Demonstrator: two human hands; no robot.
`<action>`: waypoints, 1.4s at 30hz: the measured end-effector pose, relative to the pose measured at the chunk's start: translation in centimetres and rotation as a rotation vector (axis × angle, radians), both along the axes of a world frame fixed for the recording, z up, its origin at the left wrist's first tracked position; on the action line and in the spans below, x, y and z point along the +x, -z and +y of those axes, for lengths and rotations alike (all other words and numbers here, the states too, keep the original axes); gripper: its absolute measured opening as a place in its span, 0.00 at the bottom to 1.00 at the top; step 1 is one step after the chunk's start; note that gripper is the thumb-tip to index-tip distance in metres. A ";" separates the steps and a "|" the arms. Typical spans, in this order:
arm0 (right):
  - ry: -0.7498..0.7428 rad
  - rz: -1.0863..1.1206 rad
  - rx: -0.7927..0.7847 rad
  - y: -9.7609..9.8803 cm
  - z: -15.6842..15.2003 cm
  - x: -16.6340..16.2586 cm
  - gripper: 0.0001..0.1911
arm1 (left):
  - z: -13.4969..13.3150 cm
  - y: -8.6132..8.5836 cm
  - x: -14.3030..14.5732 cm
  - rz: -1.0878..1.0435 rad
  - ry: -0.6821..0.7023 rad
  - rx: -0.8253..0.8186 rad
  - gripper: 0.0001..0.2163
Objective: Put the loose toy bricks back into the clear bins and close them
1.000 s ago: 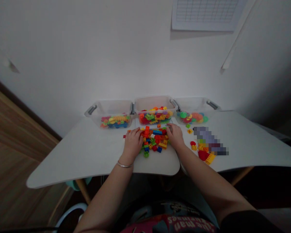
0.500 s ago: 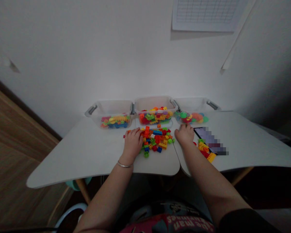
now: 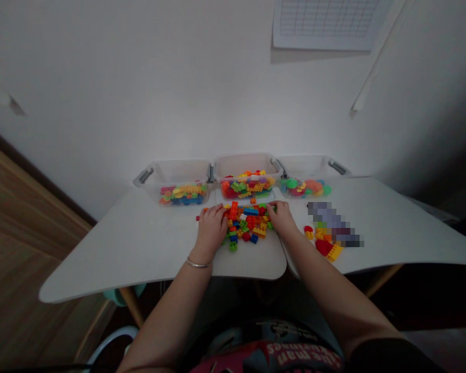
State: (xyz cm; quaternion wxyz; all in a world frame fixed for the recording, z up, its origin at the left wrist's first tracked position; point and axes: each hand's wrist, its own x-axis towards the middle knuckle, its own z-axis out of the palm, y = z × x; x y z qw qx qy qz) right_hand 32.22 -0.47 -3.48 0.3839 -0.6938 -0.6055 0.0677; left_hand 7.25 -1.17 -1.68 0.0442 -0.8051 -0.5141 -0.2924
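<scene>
1. Bricks (image 3: 250,221) lie loose on the tabletop (image 3: 252,267), not boxed, between left hand (image 3: 212,228) and right hand (image 3: 283,218); a smaller cluster (image 3: 324,247) sits apart, rightward.
2. Fingers curl at both edges; whether either grip pinches anything, I cannot tell.
3. Clear left bin (image 3: 179,170), middle bin (image 3: 246,162) and right bin (image 3: 307,167) already hold mixed-colour pieces (image 3: 248,185), none full.

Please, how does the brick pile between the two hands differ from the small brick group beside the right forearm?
The brick pile is larger, with many more pieces than the small brick group. The pile includes blue bricks; the group shows red, yellow, orange and green, with no blue visible. The pile has the left hand and right hand at its edges; the group has neither. Both lie on the white table.
</scene>
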 end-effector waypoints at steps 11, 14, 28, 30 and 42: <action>0.339 -0.569 -0.067 -1.9 -8.8 1.9 0.30 | -0.2 -0.1 0.2 0.002 0.012 -0.017 0.15; 0.402 -0.578 -0.108 -1.1 -9.6 2.5 0.31 | -0.2 -0.2 0.2 0.001 0.007 -0.020 0.16; 0.202 -0.458 -0.225 -1.4 -5.7 2.3 0.30 | -0.2 -0.2 0.1 0.006 0.005 -0.024 0.16; 0.154 -0.442 -0.191 -1.7 -5.4 1.9 0.28 | -0.2 -0.2 0.1 0.003 0.008 -0.016 0.16; 0.376 -0.629 0.060 -2.4 -11.6 3.0 0.26 | -0.3 -0.3 0.1 -0.008 0.005 -0.024 0.16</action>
